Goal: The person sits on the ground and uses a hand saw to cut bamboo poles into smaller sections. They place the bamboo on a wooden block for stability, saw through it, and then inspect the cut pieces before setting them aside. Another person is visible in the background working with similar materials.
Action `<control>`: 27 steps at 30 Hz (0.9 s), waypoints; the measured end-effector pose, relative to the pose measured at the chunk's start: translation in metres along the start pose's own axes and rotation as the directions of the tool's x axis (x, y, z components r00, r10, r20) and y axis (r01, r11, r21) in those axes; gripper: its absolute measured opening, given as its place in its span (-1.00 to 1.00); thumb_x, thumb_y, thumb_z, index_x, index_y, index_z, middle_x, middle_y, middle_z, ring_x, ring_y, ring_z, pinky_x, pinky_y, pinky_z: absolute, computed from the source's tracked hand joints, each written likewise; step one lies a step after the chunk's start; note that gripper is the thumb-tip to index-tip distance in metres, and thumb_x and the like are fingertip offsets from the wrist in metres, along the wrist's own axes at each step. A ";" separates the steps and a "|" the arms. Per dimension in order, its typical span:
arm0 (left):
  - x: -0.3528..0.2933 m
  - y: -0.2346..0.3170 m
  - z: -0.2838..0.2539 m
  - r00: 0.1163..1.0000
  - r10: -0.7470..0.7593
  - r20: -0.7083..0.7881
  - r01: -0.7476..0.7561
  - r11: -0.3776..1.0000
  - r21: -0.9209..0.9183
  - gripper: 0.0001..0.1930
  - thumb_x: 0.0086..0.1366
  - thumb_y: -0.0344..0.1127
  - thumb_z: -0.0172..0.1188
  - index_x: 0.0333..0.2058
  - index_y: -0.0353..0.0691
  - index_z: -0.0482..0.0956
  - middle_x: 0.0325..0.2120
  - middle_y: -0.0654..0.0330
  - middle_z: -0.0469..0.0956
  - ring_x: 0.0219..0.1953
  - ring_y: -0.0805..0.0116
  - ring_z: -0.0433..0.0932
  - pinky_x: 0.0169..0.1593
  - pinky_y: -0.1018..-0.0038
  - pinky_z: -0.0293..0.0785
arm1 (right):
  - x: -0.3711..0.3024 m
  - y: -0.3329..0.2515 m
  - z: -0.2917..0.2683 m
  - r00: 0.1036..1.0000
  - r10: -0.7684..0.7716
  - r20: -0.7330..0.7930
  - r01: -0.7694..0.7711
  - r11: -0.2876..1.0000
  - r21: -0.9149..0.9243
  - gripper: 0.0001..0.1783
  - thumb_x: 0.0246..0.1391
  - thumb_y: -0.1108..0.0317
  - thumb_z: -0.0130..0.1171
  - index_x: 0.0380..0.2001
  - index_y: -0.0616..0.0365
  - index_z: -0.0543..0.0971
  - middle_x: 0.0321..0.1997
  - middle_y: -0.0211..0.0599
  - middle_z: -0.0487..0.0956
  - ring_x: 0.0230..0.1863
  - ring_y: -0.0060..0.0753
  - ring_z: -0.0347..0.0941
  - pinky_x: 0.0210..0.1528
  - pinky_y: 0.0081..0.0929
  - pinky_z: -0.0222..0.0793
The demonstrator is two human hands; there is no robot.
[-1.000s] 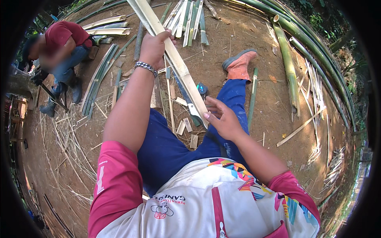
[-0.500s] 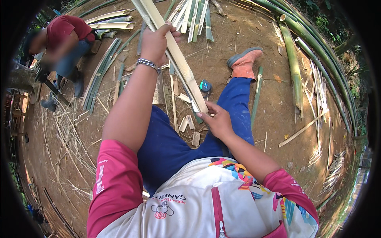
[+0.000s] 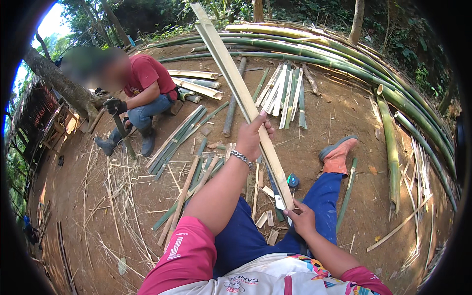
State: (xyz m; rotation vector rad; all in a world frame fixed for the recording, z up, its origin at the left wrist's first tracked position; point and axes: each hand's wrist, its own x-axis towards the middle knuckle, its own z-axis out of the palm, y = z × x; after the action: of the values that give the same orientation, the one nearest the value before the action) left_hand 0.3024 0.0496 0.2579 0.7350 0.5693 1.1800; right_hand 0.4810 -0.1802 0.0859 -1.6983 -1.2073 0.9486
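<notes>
Pale split-bamboo slat (image 3: 233, 73) in both hands, held up over the ground ahead of the seated person. Long axis slanted: far end up and left, near end low and right, by the right thigh. Lengthwise line down it; one piece or two stacked, cannot tell. Left hand (image 3: 250, 140): grip closed round the slat, below its middle. Right hand (image 3: 303, 221): thumb and fingers clamped on the near end, hiding the tip.

Under the near end, a white-ended dark strip (image 3: 279, 202), mostly covered, kind unclear. Just beside it, small black-and-teal object (image 3: 293, 180). Off-cuts (image 3: 272, 237) clutter the ground between the legs. Left forearm covers part of some loose strips (image 3: 189, 194).

Farther out: green strips (image 3: 179, 140) at left, fanned split lengths (image 3: 282, 93) ahead, thick green pole (image 3: 390, 147) at right. Dark pole (image 3: 236, 98) passes behind the slat. Long bamboo poles (image 3: 314, 46) curve beyond, cut off at right by the dark rim. Crouching co-worker (image 3: 152, 73) left, head blurred.
</notes>
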 end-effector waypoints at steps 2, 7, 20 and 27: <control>-0.004 0.003 -0.004 1.000 -0.003 0.027 0.003 1.000 -0.022 -0.72 0.37 -0.05 0.23 -0.32 -0.10 0.42 -0.50 0.30 0.44 -0.43 0.40 0.50 -0.35 0.47 0.50 | -0.003 -0.005 -0.002 1.000 0.009 0.001 -0.009 0.999 -0.030 -0.33 -0.04 0.23 0.47 0.18 0.13 0.54 -0.34 -0.20 0.67 -0.40 -0.52 0.55 -0.25 -0.49 0.46; -0.006 0.006 0.000 1.000 -0.002 0.007 0.002 0.998 -0.063 -0.69 0.32 -0.04 0.29 -0.32 -0.12 0.43 -0.55 0.31 0.45 -0.48 0.39 0.50 -0.40 0.47 0.48 | 0.000 0.004 -0.004 0.999 -0.038 -0.004 0.038 0.999 0.001 -0.31 -0.05 0.22 0.48 0.19 0.13 0.53 -0.35 -0.21 0.65 -0.39 -0.52 0.54 -0.25 -0.51 0.45; 0.005 0.009 -0.010 0.984 0.176 0.003 -0.175 0.981 -0.089 -0.75 0.39 -0.10 0.23 -0.34 -0.07 0.40 -0.55 0.38 0.36 -0.47 0.51 0.42 -0.33 0.51 0.43 | -0.005 0.008 -0.015 0.938 0.304 0.166 -0.341 0.732 0.589 -0.07 0.11 0.40 0.37 0.40 0.40 0.06 0.24 -0.02 0.46 0.07 -0.44 0.50 0.04 -0.54 0.46; 0.007 0.012 -0.016 0.983 0.177 0.040 -0.172 0.980 -0.099 -0.75 0.44 -0.09 0.16 -0.36 -0.08 0.41 -0.52 0.40 0.35 -0.44 0.52 0.40 -0.26 0.48 0.40 | 0.007 0.001 -0.008 0.912 0.342 0.227 -0.387 0.533 0.753 -0.19 0.15 0.36 0.32 0.36 0.39 0.18 0.07 -0.23 0.55 0.02 -0.47 0.50 0.06 -0.48 0.45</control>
State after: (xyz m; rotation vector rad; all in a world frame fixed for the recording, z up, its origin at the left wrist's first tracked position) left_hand 0.2851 0.0622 0.2569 0.7406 0.4111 1.3391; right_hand 0.4905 -0.1756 0.0877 -1.1785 -0.2952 1.5124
